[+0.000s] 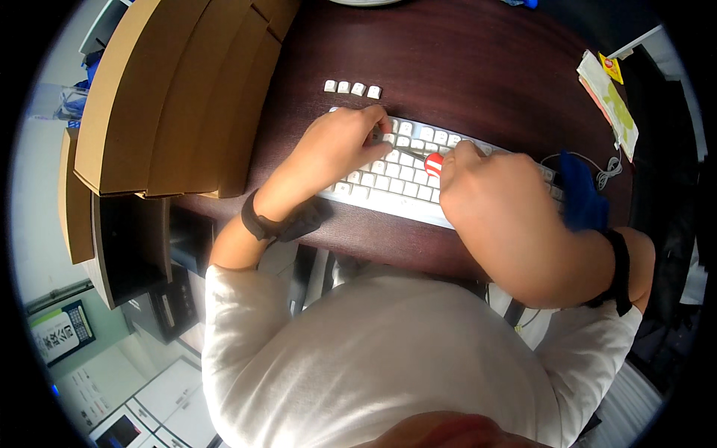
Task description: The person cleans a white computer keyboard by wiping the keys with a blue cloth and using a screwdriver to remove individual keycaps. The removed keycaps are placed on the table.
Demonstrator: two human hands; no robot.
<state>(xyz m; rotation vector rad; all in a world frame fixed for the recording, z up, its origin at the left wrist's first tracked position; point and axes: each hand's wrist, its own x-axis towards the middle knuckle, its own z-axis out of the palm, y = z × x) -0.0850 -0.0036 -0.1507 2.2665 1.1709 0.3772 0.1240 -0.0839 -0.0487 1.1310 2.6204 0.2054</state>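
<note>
A white compact keyboard point(383, 182) lies on the dark table, slanting down to the right. My right hand point(493, 187) is closed round a screwdriver with a red-and-white handle point(433, 165). The metal shaft reaches left to the keys beside my left thumb; its very tip is hard to make out. My left hand point(340, 143) rests over the keyboard's upper left part, thumb and index finger curled in around the keys there. Whatever sits between those fingers is hidden. Several loose white keycaps point(358, 89) stand in a row beyond the keyboard.
Brown cardboard boxes point(172, 97) stand close on the left. To the right lie a blue cloth-like item point(582, 196), a coiled white cable point(609, 173) and a pale printed packet point(612, 104). The reddish-brown tabletop point(448, 60) stretches beyond the keyboard.
</note>
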